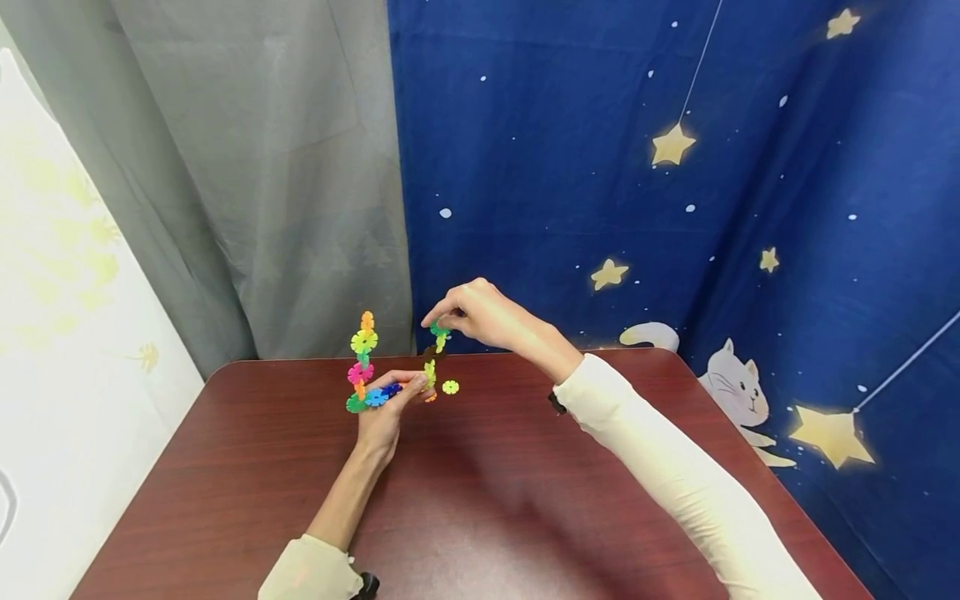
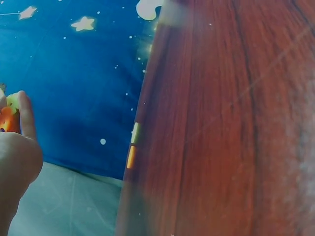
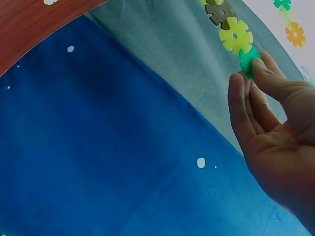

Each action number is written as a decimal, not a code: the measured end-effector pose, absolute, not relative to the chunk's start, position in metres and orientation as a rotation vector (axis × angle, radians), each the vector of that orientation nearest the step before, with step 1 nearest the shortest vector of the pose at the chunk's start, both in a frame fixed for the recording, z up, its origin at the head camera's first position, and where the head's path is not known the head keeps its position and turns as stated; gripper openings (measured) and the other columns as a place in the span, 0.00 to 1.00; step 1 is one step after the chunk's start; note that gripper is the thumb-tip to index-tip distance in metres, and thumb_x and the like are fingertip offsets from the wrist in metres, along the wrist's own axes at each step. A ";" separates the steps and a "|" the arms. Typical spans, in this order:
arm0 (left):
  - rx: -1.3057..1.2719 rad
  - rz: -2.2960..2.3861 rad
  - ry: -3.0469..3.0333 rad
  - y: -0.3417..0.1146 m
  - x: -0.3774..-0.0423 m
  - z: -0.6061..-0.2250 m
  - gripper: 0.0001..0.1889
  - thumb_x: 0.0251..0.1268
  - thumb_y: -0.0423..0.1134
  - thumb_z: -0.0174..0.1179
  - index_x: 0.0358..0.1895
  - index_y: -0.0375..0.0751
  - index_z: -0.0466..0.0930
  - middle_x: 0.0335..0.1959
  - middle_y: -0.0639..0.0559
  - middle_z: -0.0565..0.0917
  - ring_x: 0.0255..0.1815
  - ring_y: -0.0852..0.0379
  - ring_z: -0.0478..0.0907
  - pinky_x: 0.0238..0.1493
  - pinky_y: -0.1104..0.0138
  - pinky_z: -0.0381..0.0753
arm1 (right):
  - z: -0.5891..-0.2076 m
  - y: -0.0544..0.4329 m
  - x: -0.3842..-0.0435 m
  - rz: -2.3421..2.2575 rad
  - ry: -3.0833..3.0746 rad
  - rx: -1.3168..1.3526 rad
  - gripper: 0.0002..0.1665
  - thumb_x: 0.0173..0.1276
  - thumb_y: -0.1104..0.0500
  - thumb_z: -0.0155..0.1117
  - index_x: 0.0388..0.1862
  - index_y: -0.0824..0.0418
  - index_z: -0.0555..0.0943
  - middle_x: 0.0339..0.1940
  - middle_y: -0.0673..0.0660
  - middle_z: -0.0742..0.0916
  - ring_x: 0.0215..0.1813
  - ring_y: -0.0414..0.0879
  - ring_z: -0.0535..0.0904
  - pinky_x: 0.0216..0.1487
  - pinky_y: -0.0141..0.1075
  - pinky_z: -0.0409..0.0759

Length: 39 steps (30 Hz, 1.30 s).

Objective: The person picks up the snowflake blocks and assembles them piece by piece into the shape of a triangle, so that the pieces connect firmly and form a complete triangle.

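Note:
A U-shaped chain of colourful snowflake discs stands above the table in the head view. Its left column has a pink disc (image 1: 361, 373) and a yellow-green disc (image 1: 364, 341) with an orange one on top. My left hand (image 1: 384, 423) grips the chain's lower row, beside a blue disc (image 1: 377, 397). On the right column's top, my right hand (image 1: 487, 315) pinches a green disc (image 3: 250, 62) between thumb and fingers. Below that green disc come a yellow disc (image 3: 236, 36) and a dark brown disc (image 3: 220, 13). The left wrist view shows only part of the left hand.
A loose yellow-green disc (image 1: 450, 387) lies on the brown table (image 1: 480, 517) just right of the chain. A grey curtain (image 1: 285, 208) and a blue star-patterned curtain (image 1: 540, 167) hang behind the table's far edge. A white surface (image 1: 67, 333) borders the left side.

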<state>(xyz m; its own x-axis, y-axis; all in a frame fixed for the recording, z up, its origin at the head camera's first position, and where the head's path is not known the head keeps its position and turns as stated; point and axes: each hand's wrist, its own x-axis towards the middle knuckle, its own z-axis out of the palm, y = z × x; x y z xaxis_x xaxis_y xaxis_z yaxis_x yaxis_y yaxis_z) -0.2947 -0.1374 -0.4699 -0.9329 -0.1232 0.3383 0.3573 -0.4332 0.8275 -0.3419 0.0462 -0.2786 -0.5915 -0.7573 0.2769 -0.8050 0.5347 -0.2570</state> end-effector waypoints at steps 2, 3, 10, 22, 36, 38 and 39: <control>-0.319 -2.432 -1.438 -0.138 -0.295 -0.469 0.13 0.68 0.26 0.67 0.47 0.15 0.81 0.38 0.45 0.91 0.37 0.48 0.91 0.51 0.54 0.87 | -0.281 0.050 -0.344 0.598 -2.628 1.348 0.13 0.75 0.64 0.66 0.53 0.53 0.91 0.47 0.50 0.92 0.36 0.38 0.83 0.34 0.28 0.77; -0.316 -2.436 -1.423 -0.139 -0.295 -0.468 0.13 0.68 0.26 0.67 0.47 0.16 0.81 0.39 0.44 0.91 0.37 0.48 0.91 0.51 0.55 0.87 | -0.282 0.052 -0.345 0.639 -2.621 1.343 0.13 0.75 0.64 0.67 0.53 0.53 0.91 0.47 0.50 0.92 0.37 0.38 0.84 0.36 0.28 0.78; -0.353 -2.466 -1.396 -0.137 -0.296 -0.463 0.09 0.69 0.26 0.66 0.46 0.21 0.84 0.40 0.44 0.91 0.40 0.49 0.91 0.52 0.56 0.87 | -0.286 0.058 -0.348 0.886 -2.522 1.307 0.13 0.74 0.63 0.69 0.54 0.54 0.90 0.42 0.48 0.92 0.34 0.41 0.86 0.29 0.31 0.74; -0.344 -2.408 -1.489 -0.130 -0.296 -0.466 0.13 0.67 0.25 0.68 0.46 0.14 0.81 0.37 0.46 0.91 0.39 0.49 0.91 0.49 0.56 0.88 | -0.290 0.049 -0.344 0.793 -2.493 1.364 0.12 0.74 0.64 0.68 0.53 0.58 0.90 0.46 0.51 0.92 0.38 0.42 0.87 0.37 0.29 0.82; -0.304 -2.395 -1.518 -0.130 -0.293 -0.472 0.15 0.67 0.26 0.68 0.48 0.13 0.80 0.38 0.47 0.91 0.38 0.51 0.90 0.49 0.54 0.88 | -0.293 0.048 -0.340 0.730 -2.532 1.393 0.11 0.75 0.62 0.67 0.53 0.56 0.90 0.45 0.50 0.92 0.29 0.38 0.81 0.29 0.29 0.77; -0.301 -2.384 -1.522 -0.132 -0.292 -0.471 0.15 0.67 0.27 0.68 0.48 0.14 0.80 0.38 0.47 0.91 0.39 0.51 0.90 0.50 0.53 0.87 | -0.293 0.049 -0.340 0.713 -2.532 1.395 0.11 0.75 0.62 0.67 0.53 0.56 0.90 0.46 0.50 0.92 0.30 0.37 0.82 0.30 0.29 0.77; -0.300 -2.380 -1.525 -0.133 -0.292 -0.470 0.16 0.67 0.28 0.69 0.48 0.14 0.80 0.39 0.46 0.91 0.39 0.51 0.91 0.50 0.53 0.87 | -0.292 0.049 -0.340 0.710 -2.531 1.393 0.11 0.75 0.62 0.67 0.53 0.56 0.90 0.46 0.50 0.92 0.30 0.37 0.83 0.30 0.29 0.78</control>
<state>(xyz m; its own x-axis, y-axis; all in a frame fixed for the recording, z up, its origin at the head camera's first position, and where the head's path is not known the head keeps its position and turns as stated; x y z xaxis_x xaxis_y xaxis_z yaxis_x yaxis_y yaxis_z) -0.2925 -0.1326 -0.4701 -0.9339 -0.1356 0.3307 0.3571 -0.3927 0.8475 -0.3398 0.0494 -0.2925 -0.5505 -0.7516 0.3634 -0.8309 0.4512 -0.3256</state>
